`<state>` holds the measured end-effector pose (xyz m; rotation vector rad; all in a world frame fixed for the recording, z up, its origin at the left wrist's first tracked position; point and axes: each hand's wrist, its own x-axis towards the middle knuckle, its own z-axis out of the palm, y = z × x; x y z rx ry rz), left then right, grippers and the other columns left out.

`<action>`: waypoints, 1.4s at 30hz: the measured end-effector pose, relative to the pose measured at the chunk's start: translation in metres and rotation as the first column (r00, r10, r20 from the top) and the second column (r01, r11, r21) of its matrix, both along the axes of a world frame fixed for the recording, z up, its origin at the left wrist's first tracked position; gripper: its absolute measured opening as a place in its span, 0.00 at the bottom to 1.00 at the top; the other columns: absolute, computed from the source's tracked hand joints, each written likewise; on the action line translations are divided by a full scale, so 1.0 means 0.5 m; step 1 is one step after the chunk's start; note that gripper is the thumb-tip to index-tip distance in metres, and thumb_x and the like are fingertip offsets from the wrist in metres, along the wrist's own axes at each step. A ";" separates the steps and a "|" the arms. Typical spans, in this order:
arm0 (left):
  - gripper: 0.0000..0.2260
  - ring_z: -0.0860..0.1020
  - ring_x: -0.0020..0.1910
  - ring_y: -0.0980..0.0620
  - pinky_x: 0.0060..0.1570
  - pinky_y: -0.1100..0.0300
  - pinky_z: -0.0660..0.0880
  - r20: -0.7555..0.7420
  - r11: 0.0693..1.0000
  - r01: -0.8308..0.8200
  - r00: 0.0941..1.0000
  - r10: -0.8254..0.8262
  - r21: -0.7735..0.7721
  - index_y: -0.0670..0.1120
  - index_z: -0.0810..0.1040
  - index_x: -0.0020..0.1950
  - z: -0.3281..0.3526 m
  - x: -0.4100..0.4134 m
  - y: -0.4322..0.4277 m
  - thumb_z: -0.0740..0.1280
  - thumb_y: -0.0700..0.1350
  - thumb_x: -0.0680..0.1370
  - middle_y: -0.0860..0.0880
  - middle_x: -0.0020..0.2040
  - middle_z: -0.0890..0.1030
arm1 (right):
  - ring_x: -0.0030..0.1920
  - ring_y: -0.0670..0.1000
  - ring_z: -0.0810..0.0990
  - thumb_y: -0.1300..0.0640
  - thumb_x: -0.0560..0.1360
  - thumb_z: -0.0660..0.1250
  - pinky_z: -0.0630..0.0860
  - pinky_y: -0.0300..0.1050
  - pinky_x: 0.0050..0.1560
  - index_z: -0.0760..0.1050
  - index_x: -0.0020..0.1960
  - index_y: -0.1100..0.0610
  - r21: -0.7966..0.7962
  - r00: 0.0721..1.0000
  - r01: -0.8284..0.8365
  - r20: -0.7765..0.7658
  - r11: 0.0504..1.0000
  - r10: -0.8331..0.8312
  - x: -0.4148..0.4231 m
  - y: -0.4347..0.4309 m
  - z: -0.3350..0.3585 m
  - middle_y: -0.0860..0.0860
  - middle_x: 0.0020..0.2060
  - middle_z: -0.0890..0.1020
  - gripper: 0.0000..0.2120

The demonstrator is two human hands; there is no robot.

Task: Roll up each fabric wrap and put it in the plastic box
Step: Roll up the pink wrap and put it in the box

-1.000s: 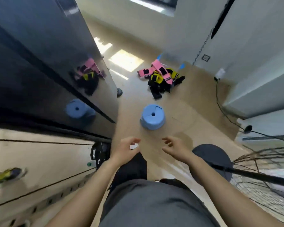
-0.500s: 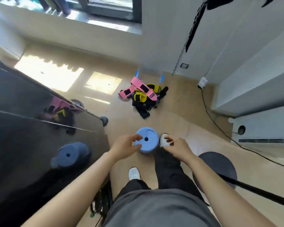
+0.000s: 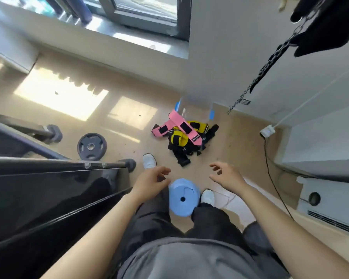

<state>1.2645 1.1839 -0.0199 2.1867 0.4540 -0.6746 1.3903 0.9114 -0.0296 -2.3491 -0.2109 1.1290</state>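
Limp, light fabric wraps point(image 3: 184, 137) heaped near the far edge of the floor point(image 3: 117, 146) are likely best pinched at one end; left hand point(image 3: 149, 180) and right hand point(image 3: 227, 176) are held empty, relaxed.

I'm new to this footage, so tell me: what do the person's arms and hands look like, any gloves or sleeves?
The left hand and right hand wear no gloves, and no sleeves, watch or bands show on either arm. A grey top shows below them.

Both hands, left point(image 3: 149, 179) and right point(image 3: 227, 175), hang loosely curled above a blue stool point(image 3: 182, 197); fabric wraps point(image 3: 184, 135) lie heaped beside a clear plastic box point(image 3: 195, 107).
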 end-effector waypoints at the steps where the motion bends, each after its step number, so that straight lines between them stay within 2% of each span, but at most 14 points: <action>1: 0.16 0.80 0.53 0.61 0.54 0.61 0.75 -0.009 1.000 0.006 1.000 -0.006 -0.011 0.54 0.81 0.65 -0.022 0.033 0.030 0.70 0.51 0.77 0.57 0.57 0.84 | 0.52 0.49 0.78 0.53 0.77 0.71 0.74 0.43 0.54 0.75 0.69 0.52 -0.007 1.000 0.010 0.000 1.000 -0.010 0.029 0.026 -0.015 0.49 0.58 0.81 0.21; 6: 0.22 0.80 0.55 0.59 0.61 0.52 0.78 -0.042 0.992 -0.024 0.999 0.019 -0.120 0.55 0.81 0.64 -0.171 0.210 0.161 0.66 0.59 0.72 0.59 0.57 0.83 | 0.52 0.47 0.77 0.52 0.76 0.71 0.70 0.40 0.50 0.76 0.69 0.50 -0.034 0.996 0.083 -0.007 0.996 -0.084 0.144 0.164 -0.107 0.46 0.54 0.80 0.21; 9: 0.17 0.80 0.54 0.56 0.60 0.53 0.77 -0.053 0.988 -0.013 0.999 0.005 -0.154 0.51 0.81 0.64 -0.283 0.340 0.221 0.70 0.52 0.76 0.55 0.57 0.84 | 0.52 0.46 0.77 0.53 0.76 0.71 0.71 0.40 0.50 0.76 0.68 0.49 -0.047 0.996 0.084 -0.037 0.995 -0.086 0.228 0.234 -0.194 0.44 0.53 0.79 0.20; 12: 0.15 0.81 0.53 0.55 0.58 0.55 0.77 -0.063 0.987 -0.004 0.998 -0.006 -0.163 0.49 0.81 0.64 -0.411 0.441 0.259 0.71 0.48 0.78 0.52 0.57 0.84 | 0.51 0.45 0.78 0.53 0.75 0.73 0.75 0.43 0.55 0.77 0.67 0.49 -0.047 0.998 0.061 -0.030 0.997 -0.062 0.320 0.274 -0.305 0.43 0.51 0.79 0.20; 18: 0.15 0.80 0.56 0.53 0.55 0.56 0.77 -0.102 0.991 0.034 0.994 -0.047 -0.126 0.50 0.79 0.66 -0.733 0.590 0.277 0.68 0.49 0.80 0.55 0.58 0.82 | 0.47 0.48 0.77 0.57 0.75 0.73 0.77 0.48 0.53 0.78 0.65 0.53 -0.012 1.000 -0.014 0.014 1.000 0.014 0.539 0.321 -0.650 0.43 0.47 0.78 0.18; 20: 0.16 0.80 0.57 0.53 0.56 0.55 0.77 -0.068 0.993 0.061 0.995 -0.068 -0.097 0.49 0.79 0.67 -0.854 0.631 0.258 0.68 0.49 0.80 0.53 0.59 0.82 | 0.47 0.49 0.77 0.56 0.76 0.72 0.73 0.45 0.50 0.78 0.66 0.53 -0.043 0.999 -0.026 0.034 0.999 0.028 0.599 0.317 -0.791 0.46 0.48 0.78 0.18; 23: 0.18 0.80 0.58 0.51 0.55 0.53 0.77 0.045 0.981 0.194 0.980 -0.194 0.007 0.49 0.79 0.68 -1.039 0.683 0.209 0.69 0.48 0.79 0.51 0.62 0.82 | 0.47 0.50 0.78 0.55 0.75 0.74 0.76 0.49 0.55 0.78 0.65 0.55 -0.089 1.000 -0.019 0.001 0.996 0.019 0.642 0.279 -0.992 0.48 0.49 0.79 0.19; 26: 0.20 0.78 0.60 0.45 0.54 0.48 0.77 0.169 0.888 0.450 0.872 -0.460 0.095 0.48 0.77 0.70 -1.193 0.725 0.141 0.69 0.49 0.78 0.47 0.63 0.81 | 0.47 0.51 0.79 0.54 0.73 0.76 0.77 0.49 0.58 0.79 0.64 0.55 -0.121 0.998 -0.014 -0.057 0.993 0.008 0.635 0.223 -1.153 0.49 0.49 0.80 0.20; 29: 0.23 0.77 0.61 0.43 0.57 0.48 0.74 0.263 0.684 0.676 0.632 -0.729 0.273 0.48 0.77 0.70 -1.303 0.756 0.081 0.70 0.53 0.77 0.46 0.65 0.80 | 0.47 0.51 0.80 0.53 0.70 0.79 0.78 0.50 0.58 0.80 0.63 0.54 -0.141 0.995 0.005 -0.096 0.990 -0.018 0.620 0.172 -1.258 0.49 0.47 0.81 0.23; 32: 0.26 0.79 0.55 0.43 0.54 0.48 0.70 0.216 0.422 0.765 0.363 -0.906 0.487 0.49 0.78 0.67 -1.366 0.781 0.047 0.72 0.58 0.72 0.47 0.60 0.81 | 0.47 0.53 0.83 0.54 0.68 0.81 0.79 0.50 0.56 0.82 0.61 0.56 -0.153 0.991 0.006 -0.131 0.988 -0.026 0.604 0.143 -1.324 0.50 0.42 0.82 0.22; 34: 0.24 0.79 0.52 0.44 0.51 0.49 0.68 0.163 0.327 0.772 0.284 -0.945 0.545 0.50 0.79 0.64 -1.384 0.803 0.038 0.72 0.60 0.72 0.48 0.56 0.80 | 0.45 0.55 0.85 0.57 0.67 0.82 0.80 0.52 0.56 0.83 0.58 0.57 -0.123 0.985 0.055 -0.156 0.991 -0.074 0.593 0.131 -1.352 0.53 0.41 0.84 0.21; 36: 0.21 0.80 0.53 0.44 0.48 0.50 0.70 0.108 0.319 0.788 0.311 -0.944 0.527 0.51 0.78 0.64 -1.385 0.822 0.033 0.71 0.60 0.75 0.48 0.55 0.79 | 0.46 0.57 0.85 0.60 0.67 0.82 0.81 0.55 0.58 0.82 0.58 0.58 -0.082 0.978 0.109 -0.171 0.991 -0.121 0.583 0.122 -1.365 0.56 0.41 0.85 0.20; 39: 0.19 0.80 0.55 0.44 0.40 0.53 0.69 0.084 0.420 0.776 0.435 -0.897 0.470 0.51 0.78 0.63 -1.364 0.842 0.033 0.71 0.59 0.77 0.49 0.58 0.80 | 0.49 0.60 0.84 0.66 0.68 0.80 0.79 0.58 0.61 0.81 0.59 0.62 -0.035 0.975 0.129 -0.180 0.991 -0.134 0.582 0.125 -1.359 0.62 0.45 0.85 0.21; 42: 0.15 0.80 0.55 0.44 0.40 0.54 0.67 0.120 0.488 0.718 0.500 -0.858 0.495 0.50 0.78 0.59 -1.334 0.835 0.043 0.70 0.57 0.78 0.49 0.58 0.81 | 0.46 0.58 0.82 0.69 0.69 0.77 0.80 0.55 0.58 0.78 0.63 0.62 0.022 0.970 0.113 -0.218 0.993 -0.105 0.580 0.136 -1.336 0.66 0.45 0.83 0.23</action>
